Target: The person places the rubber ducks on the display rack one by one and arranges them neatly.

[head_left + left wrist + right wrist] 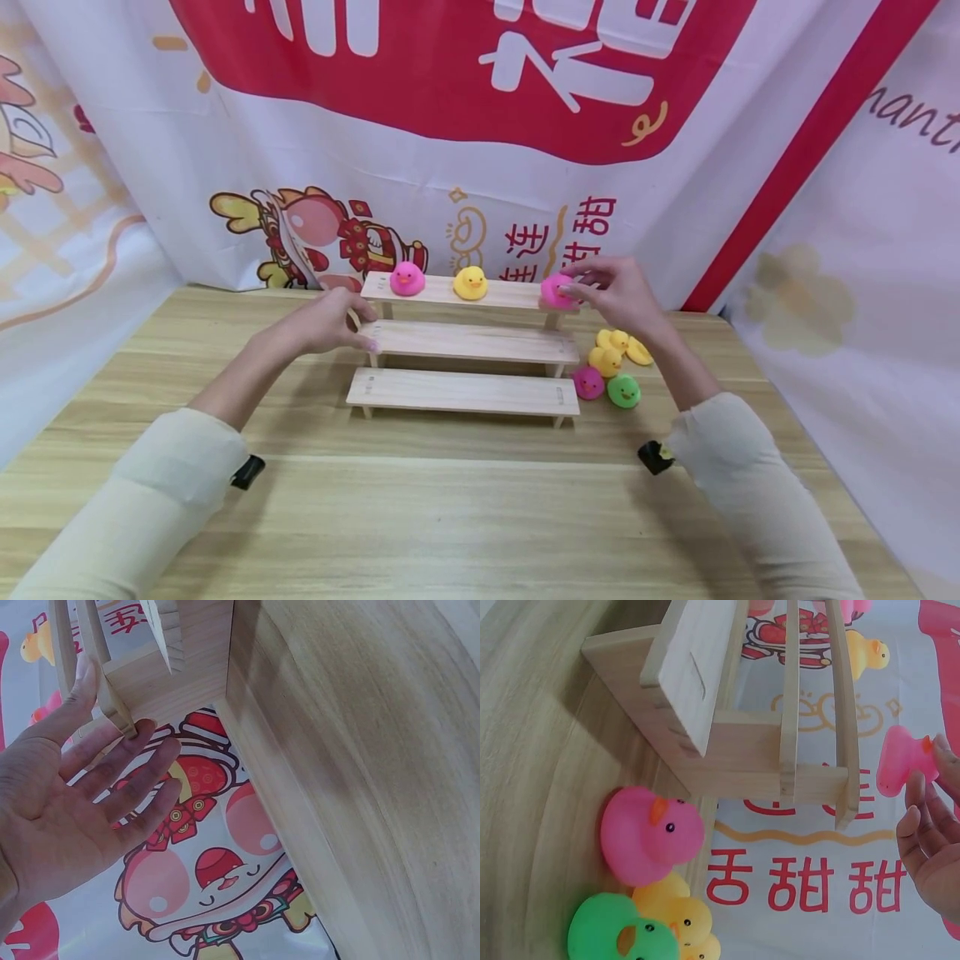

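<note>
A three-tier wooden display stand (pixel 463 390) stands on the table. My left hand (pixel 321 323) is at its left end, thumb and index finger gripping the end of a step; the other fingers spread loosely in the left wrist view. My right hand (pixel 617 290) pinches a pink rubber duck (pixel 901 759) between thumb and fingers, slightly above the right end of the top step (pixel 846 742). Another pink duck (pixel 407 279) sits at the left of that step, and a yellow duck (pixel 471 283) near its middle.
Right of the stand, loose ducks lie on the table (pixel 450 517): a darker pink one (pixel 649 834), a green one (pixel 624 391) and several yellow ones (pixel 604 362). A printed cloth (pixel 420 167) hangs close behind the stand, with more cloth at both sides.
</note>
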Demonstrator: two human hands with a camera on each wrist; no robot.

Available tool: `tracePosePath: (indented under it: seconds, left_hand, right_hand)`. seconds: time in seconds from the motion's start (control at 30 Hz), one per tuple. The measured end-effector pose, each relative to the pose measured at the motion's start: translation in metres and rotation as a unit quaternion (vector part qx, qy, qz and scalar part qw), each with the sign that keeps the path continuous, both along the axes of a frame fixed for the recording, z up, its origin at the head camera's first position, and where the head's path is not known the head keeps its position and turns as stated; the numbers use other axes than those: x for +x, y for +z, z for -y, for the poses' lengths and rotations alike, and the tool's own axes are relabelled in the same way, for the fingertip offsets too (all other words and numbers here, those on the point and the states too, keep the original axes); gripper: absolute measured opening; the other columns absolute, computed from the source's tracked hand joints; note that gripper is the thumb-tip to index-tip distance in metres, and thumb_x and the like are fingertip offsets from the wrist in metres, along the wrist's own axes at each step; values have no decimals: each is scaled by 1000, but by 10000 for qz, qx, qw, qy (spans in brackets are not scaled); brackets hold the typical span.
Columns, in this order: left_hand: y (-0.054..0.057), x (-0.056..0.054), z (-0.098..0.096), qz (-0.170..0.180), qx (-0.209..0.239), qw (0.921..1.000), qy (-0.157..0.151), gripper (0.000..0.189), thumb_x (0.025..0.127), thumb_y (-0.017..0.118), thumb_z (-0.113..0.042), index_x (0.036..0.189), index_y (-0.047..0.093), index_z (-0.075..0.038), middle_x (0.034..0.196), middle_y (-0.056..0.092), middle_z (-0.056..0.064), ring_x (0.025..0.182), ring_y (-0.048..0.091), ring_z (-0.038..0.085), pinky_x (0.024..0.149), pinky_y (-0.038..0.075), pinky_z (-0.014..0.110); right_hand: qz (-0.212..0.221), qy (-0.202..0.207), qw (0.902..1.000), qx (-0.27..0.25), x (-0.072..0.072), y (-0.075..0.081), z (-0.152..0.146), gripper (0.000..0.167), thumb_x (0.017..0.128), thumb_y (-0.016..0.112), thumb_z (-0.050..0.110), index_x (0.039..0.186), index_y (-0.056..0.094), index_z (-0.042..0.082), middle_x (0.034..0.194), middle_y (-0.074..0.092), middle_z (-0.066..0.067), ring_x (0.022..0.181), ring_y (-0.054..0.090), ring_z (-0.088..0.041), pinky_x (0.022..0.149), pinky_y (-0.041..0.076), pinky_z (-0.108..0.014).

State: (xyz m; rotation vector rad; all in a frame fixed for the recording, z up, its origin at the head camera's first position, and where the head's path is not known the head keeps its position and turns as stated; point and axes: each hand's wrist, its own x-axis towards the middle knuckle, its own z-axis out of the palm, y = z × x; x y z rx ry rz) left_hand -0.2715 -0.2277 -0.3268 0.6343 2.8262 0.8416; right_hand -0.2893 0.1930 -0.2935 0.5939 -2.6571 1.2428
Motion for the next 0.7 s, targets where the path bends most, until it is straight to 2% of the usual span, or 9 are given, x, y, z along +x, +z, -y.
tracePosePath:
  seconds: [0.37,0.53,0.7]
  left_hand:
    - [2,1,-2,35,-47,10000,49,47,84,89,-20,115,71,10,114,72,24,94,69,31,86,59,48]
    - [2,1,-1,39,-82,9999,49,49,84,89,-21,116,71,11,115,71,25,95,69,31,87,59,48]
    - [2,1,-1,51,-104,9999,67,48,84,89,-21,116,71,10,115,71,25,95,69,31,87,59,48]
  right_hand:
    - [-94,188,9996,169,-11,2,17,30,94,79,17,119,76,2,110,75,-17,88,67,-28,67,53,-23]
    - [-185,290,9992,219,-16,3,25,29,93,80,16,117,77,1,103,74,-15,86,66,-27,70,54,-24]
    - [-114,239,9992,309,-20,3,33,28,92,81,16,116,78,2,95,73,-14,83,62,-25,67,52,-25]
